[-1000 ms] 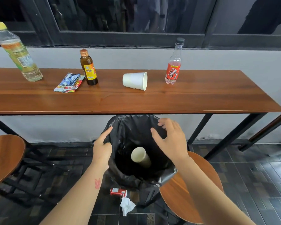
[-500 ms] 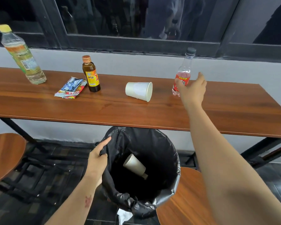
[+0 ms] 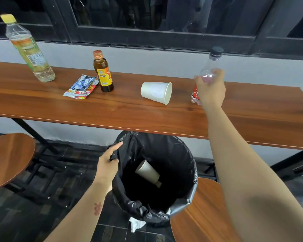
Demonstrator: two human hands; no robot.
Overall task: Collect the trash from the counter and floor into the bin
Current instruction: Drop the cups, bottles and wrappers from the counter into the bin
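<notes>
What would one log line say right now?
right hand: gripping red-label bottle on counter | left hand: holding bin liner | paper cup: binned

Café-style seating: window-facing wooden bar counter (image 3: pixel 147 110), round stools (image 3: pixel 9 156).

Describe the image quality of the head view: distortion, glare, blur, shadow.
Head view: wide-angle bowing tilts the tall bottle at the left edge; the window is dark with faint reflections; soft, even light on the counter; the bin interior is deep in shadow; the right hand is slightly blurred on the red-labelled bottle.
</notes>
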